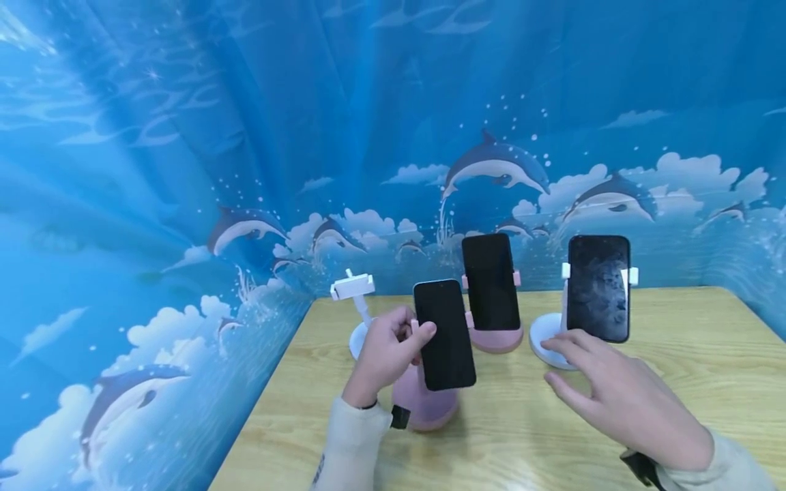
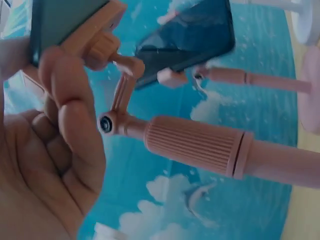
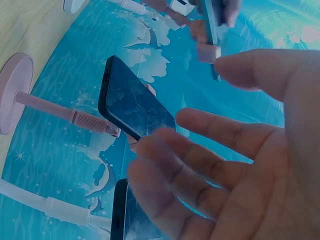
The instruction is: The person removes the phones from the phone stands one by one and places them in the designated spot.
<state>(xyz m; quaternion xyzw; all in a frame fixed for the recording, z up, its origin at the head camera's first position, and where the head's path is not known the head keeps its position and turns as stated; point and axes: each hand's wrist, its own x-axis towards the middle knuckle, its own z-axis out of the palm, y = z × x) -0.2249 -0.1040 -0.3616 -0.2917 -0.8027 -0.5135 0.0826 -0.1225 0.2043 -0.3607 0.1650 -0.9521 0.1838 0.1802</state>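
My left hand [image 1: 387, 351] pinches the left edge of a black smartphone [image 1: 447, 348], thumb on the screen side and fingers behind. That smartphone sits tilted in the clamp of a pink phone stand [image 1: 425, 407]. The left wrist view shows the stand's ribbed pink pole [image 2: 195, 144] and hinged arm [image 2: 122, 95], with curled fingers beside the clamp. My right hand [image 1: 626, 402] is held over the table's right side, fingers spread and nothing in them. It is nearest to a white stand's round base [image 1: 546, 334]. Its palm and relaxed fingers [image 3: 200, 165] show in the right wrist view.
Behind stands a second pink stand [image 1: 499, 341] holding a black smartphone [image 1: 491, 283]. The white stand at right carries another smartphone [image 1: 598, 290]. At left is a white stand with a bare clamp [image 1: 353, 288]. A blue dolphin-print curtain [image 1: 344, 136] surrounds the wooden table [image 1: 675, 341].
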